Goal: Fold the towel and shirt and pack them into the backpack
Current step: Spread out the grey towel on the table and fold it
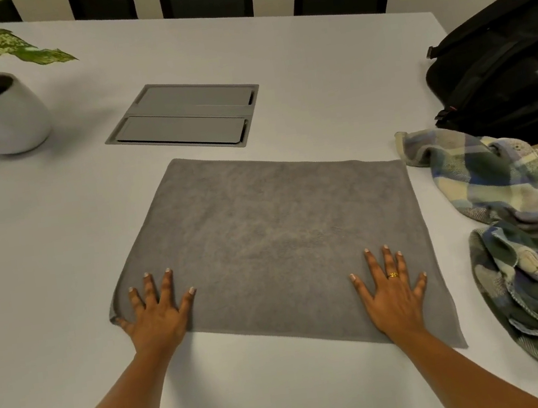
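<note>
Leftmost, a smooth white plant pot [3, 116] stands on the pale desk [43, 253]. The left hand [157, 318] and right hand [393, 297] press flat, fingers spread, on the near corners of the grey terry towel [264, 232], a smooth rectangle mid-desk. Just right, the crumpled plaid shirt [524, 237] lies at the desk's right edge, touching the black backpack [511, 66].
</note>
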`<state>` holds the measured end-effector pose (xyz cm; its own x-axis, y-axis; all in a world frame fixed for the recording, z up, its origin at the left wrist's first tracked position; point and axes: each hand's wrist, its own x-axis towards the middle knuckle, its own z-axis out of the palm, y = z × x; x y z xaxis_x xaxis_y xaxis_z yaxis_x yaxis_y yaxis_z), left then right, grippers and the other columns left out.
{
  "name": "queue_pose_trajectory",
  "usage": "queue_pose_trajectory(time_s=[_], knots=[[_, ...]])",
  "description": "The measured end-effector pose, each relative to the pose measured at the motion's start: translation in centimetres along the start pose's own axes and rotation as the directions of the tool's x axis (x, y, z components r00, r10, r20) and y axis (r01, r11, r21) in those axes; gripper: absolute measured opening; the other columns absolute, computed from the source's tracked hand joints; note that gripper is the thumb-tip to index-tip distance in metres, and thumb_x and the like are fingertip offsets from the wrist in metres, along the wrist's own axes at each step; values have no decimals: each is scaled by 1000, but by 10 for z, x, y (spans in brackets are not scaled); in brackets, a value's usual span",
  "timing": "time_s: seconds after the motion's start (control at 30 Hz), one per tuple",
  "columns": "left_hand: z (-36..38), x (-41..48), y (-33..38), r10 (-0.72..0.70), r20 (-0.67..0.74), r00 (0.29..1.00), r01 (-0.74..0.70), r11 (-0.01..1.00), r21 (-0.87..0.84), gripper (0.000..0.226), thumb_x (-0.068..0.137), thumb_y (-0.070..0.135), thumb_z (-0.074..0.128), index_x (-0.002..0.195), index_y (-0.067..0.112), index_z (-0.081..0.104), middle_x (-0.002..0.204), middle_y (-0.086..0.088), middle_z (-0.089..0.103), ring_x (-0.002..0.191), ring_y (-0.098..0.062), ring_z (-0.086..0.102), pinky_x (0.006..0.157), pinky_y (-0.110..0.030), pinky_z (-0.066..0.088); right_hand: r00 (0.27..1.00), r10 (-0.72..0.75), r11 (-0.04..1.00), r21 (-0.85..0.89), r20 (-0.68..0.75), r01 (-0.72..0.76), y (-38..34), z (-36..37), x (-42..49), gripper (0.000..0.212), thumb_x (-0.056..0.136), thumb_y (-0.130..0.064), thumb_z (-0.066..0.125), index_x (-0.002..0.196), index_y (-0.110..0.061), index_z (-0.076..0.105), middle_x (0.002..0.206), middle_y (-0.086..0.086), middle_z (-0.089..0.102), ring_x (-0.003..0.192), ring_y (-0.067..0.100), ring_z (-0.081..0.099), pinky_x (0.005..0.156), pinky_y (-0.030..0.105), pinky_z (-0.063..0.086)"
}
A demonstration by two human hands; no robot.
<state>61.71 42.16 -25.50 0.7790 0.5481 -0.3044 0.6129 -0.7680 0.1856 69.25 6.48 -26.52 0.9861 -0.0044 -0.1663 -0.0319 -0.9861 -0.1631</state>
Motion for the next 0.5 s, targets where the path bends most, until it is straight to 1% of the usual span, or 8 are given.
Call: queue_pose_trajectory(time_s=[0.1, 0.2, 0.3, 0.4, 0.5], knots=[[-1, -5, -4, -45, 26, 999, 45, 999, -9, 69, 87, 69, 21, 145, 44, -8, 156, 2, -16, 142, -32, -16, 107, -65, -4, 1000, 12, 1000, -6, 1, -12, 11, -1, -6, 86, 70, -75, -8, 147, -39, -2, 158, -3, -3, 145, 19, -7, 112, 58, -2], [-1, -7, -7, -74, 34, 997, 74, 997, -4, 69, 86, 71, 21, 144, 46, -8, 156, 3, -16, 142, -34, -16, 104, -69, -3, 1000, -15, 1000, -1, 2, 15, 19, -2, -9, 85, 70, -74, -9, 147, -39, -2, 158, -3, -3, 145, 18, -7, 112, 56, -3], [-2, -8, -4, -83, 37, 996, 81, 996, 35, 70, 87, 70, 20, 145, 44, -8, 157, 1, -15, 142, -34, -15, 104, -68, -7, 1000, -27, 1000, 3, 13, 27, 21, -4, -11, 79, 77, -73, -1, 147, -38, -3, 158, -2, -6, 145, 18, -8, 112, 56, -3], [-4, -9, 2, -48, -4, 999, 48, 997, 68, 70, 90, 66, 21, 148, 34, -1, 157, -4, -9, 144, -29, -10, 105, -65, -8, 999, -28, 1000, -2, 43, 28, 22, -7, -12, 70, 87, -69, 9, 148, -37, -2, 158, -2, -7, 145, 18, -8, 112, 56, -2], [-2, -8, 10, 39, -35, 999, -38, 999, 38, 70, 92, 61, 24, 150, 27, 5, 157, -9, -5, 144, -27, -7, 108, -61, -7, 999, -12, 1000, -3, 43, 12, 15, -15, -9, 63, 94, -59, 23, 149, -33, 7, 159, 0, 1, 146, 20, -1, 113, 56, 4]])
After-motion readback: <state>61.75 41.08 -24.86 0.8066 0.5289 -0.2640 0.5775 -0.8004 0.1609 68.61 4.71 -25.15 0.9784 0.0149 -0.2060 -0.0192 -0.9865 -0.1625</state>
